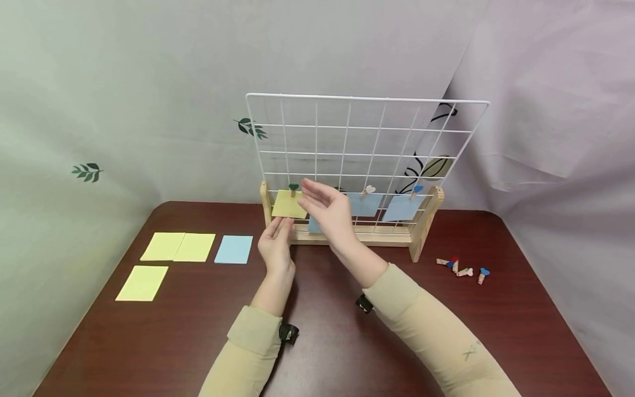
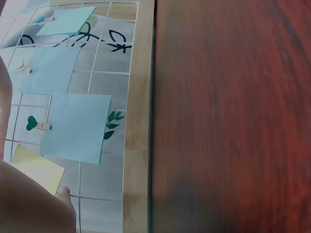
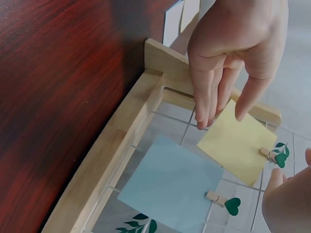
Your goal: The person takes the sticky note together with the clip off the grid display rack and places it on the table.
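Note:
A yellow sticky note point(image 1: 288, 205) hangs on the white wire grid point(image 1: 367, 128), held by a clothespin with a green heart point(image 1: 294, 187). The left hand point(image 1: 276, 242) is at the note's lower edge; in the right wrist view its thumb point(image 3: 250, 99) lies over a corner, with the other fingers at the far side. Close to the note's right side is the right hand point(image 1: 329, 212), apart from the clothespin and holding nothing visible. A blue note point(image 2: 75, 127) with another green-heart clothespin hangs beside the yellow one, partly hidden behind the right hand in the head view.
Two more blue notes point(image 1: 364, 204) hang farther right on white- and blue-heart clothespins. The grid stands in a wooden base point(image 1: 382, 240). Yellow notes point(image 1: 142, 283) and a blue note point(image 1: 233, 249) lie on the table's left; several loose clothespins point(image 1: 464, 272) lie right.

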### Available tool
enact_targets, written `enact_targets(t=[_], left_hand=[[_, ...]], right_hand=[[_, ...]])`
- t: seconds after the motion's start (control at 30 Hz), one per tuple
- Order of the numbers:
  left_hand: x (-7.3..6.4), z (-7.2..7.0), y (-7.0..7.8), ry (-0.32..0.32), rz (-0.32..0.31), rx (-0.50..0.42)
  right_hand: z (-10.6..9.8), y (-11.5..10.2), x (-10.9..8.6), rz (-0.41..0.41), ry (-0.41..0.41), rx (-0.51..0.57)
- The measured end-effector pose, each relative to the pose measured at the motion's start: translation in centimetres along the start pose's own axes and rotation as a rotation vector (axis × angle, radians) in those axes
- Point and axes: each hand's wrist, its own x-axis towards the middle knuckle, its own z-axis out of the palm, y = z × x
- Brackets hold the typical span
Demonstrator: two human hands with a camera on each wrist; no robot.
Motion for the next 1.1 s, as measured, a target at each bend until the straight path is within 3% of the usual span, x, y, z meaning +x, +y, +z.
enact_targets(t=[0.2, 0.43, 0.73, 1.1], left_hand=[[0.1, 0.1, -0.1, -0.007, -0.017, -0.006], [-0.2, 0.1, -0.4, -0.016, 0.032, -0.065], [0.1, 0.5, -0.6, 0.012, -0.026, -0.078], [-0.3, 1.0, -0.4, 0.078, -0.032, -0.130]], right_hand=[[0.6, -0.4, 0.3, 0.042, -0.024, -0.019], [0.9, -0.4, 0.6, 0.056, -0.041, -0.067], [1.4, 0.1, 1.0, 0.065, -0.018, -0.091], [1.8, 0.5, 1.3, -0.028, 0.059, -0.215]])
